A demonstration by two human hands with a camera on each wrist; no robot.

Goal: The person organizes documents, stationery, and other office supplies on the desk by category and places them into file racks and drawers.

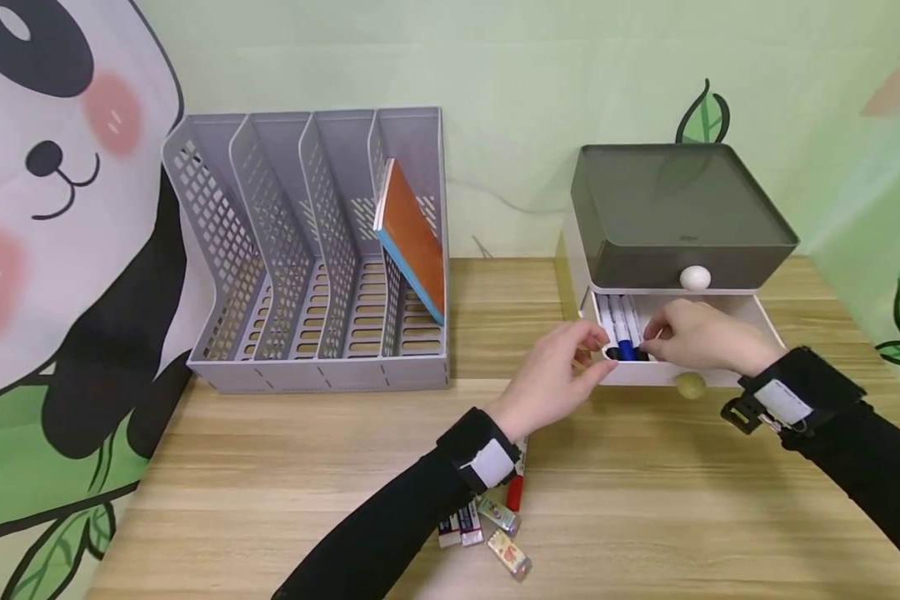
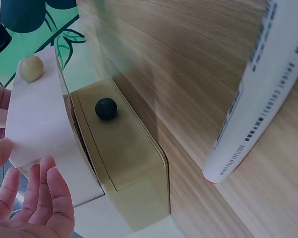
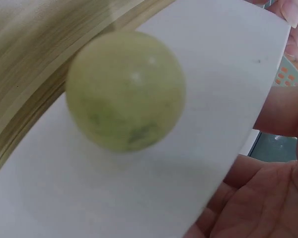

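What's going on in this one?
A person has the right hand in the open drawer, at the markers inside; whether it grips one is unclear. The left hand is by the drawer's near left corner. A red-capped marker and some erasers lie on the table, and a book leans in the rack.

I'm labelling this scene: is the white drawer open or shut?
Open: the white drawer juts out below the grey drawer, markers showing inside.
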